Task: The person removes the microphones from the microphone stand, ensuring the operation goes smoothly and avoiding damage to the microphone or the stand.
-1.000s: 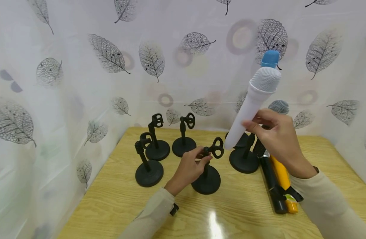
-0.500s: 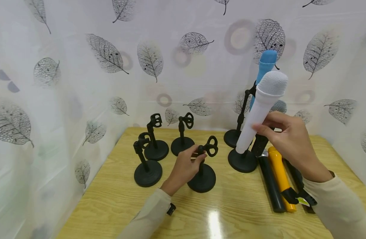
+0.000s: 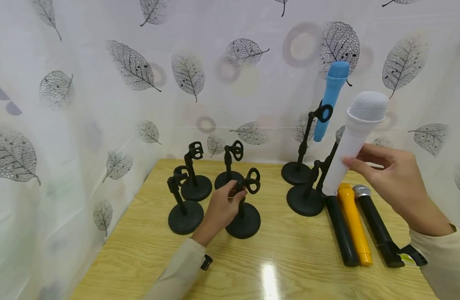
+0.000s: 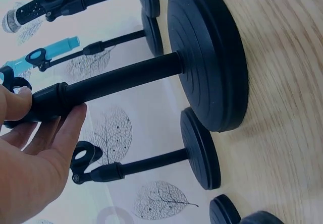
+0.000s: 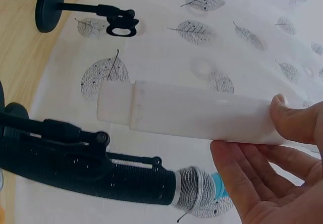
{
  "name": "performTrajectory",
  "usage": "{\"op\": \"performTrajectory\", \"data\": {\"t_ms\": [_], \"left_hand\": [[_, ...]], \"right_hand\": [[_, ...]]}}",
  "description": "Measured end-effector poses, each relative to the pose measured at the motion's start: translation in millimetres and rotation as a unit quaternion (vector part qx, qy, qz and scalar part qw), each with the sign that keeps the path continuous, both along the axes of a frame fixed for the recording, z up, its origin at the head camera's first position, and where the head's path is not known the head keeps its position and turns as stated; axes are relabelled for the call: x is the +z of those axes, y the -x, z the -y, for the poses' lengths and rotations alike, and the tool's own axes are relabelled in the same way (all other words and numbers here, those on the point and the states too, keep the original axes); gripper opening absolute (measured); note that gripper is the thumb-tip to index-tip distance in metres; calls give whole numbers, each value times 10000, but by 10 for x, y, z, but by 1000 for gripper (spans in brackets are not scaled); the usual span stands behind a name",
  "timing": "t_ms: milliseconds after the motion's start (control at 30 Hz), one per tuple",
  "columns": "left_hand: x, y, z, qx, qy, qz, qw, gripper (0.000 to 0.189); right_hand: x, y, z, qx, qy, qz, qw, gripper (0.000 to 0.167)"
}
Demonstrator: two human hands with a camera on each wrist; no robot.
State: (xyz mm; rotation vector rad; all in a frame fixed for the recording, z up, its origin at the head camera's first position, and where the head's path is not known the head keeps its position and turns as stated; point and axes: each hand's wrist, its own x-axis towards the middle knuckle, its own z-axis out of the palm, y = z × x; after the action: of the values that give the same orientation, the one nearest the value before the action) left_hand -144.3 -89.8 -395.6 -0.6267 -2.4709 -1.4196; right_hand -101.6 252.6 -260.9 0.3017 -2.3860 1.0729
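Observation:
My left hand grips a black desktop microphone stand near its top, just below the clip. Its round base is at the tabletop; in the left wrist view the thumb and fingers wrap the stand's collar. My right hand holds a white microphone in the air, thumb on one side and fingers on the other. The microphone's mesh head points up and tilts right. Seen from the right wrist, its plain lower end extends beyond the fingertips.
Several black stands with bare clips stand at left. At back right, one stand holds a blue microphone; before it, another holds a black microphone. A yellow microphone lies between two black ones on the wooden table.
My right hand has carried the white microphone to the right, uncovering the blue microphone and its stand. My left hand has shifted left together with the stand it grips.

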Motion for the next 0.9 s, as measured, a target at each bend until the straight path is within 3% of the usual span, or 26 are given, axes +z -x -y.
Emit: {"op": "performTrajectory", "data": {"t_ms": [467,700,900], "left_hand": [[-12,16,193,387,-88,191,9990,13],[-17,30,263,454,-182,298,9984,14],[-20,44,311,534,-208,306,9979,15]], "right_hand": [[-128,-37,-408,-448,34,264,9986,41],[-199,-38,-570,-727,-65,684,9950,47],[-279,-12,-721,-709,-51,891,9935,49]]}}
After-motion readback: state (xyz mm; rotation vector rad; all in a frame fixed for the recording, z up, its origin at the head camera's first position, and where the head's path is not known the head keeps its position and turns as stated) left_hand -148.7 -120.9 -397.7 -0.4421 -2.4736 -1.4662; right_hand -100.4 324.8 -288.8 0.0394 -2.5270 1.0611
